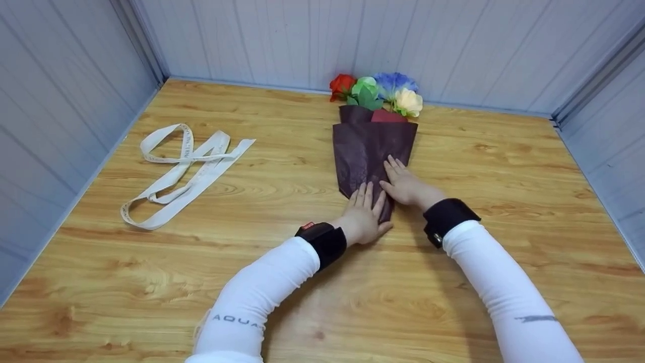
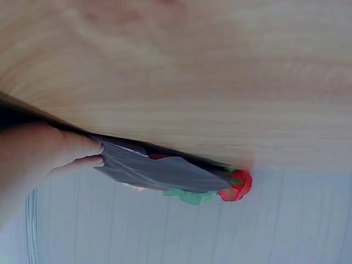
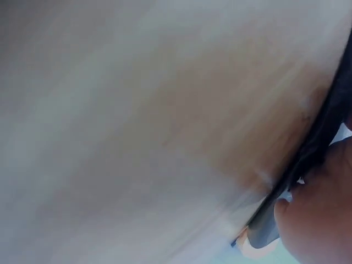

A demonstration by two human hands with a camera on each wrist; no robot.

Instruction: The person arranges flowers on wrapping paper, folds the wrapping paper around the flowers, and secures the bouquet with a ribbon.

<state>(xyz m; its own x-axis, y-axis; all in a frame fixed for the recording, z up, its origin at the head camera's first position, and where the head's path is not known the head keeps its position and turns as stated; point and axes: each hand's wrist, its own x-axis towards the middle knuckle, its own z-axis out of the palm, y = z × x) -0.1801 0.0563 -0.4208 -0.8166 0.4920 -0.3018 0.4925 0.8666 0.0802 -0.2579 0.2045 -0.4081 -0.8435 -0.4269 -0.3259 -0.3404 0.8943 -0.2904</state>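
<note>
A bouquet wrapped in dark maroon paper (image 1: 360,146) lies on the wooden table, its blooms toward the back wall. Out of the top show a red flower (image 1: 342,85), a green flower (image 1: 367,91), a blue flower (image 1: 395,83) and a cream flower (image 1: 408,102). With fingers straight, my left hand (image 1: 363,219) presses flat on the narrow lower end of the wrap. My right hand (image 1: 407,185) rests on the wrap's right edge, fingers extended. In the left wrist view, the left fingertips touch the paper (image 2: 159,170). The right wrist view is blurred, with the right hand (image 3: 322,206) against the dark wrap.
A white printed ribbon (image 1: 176,176) lies in loose loops on the left of the table (image 1: 282,151). Pale panel walls (image 1: 272,40) enclose the table at the back, left and right.
</note>
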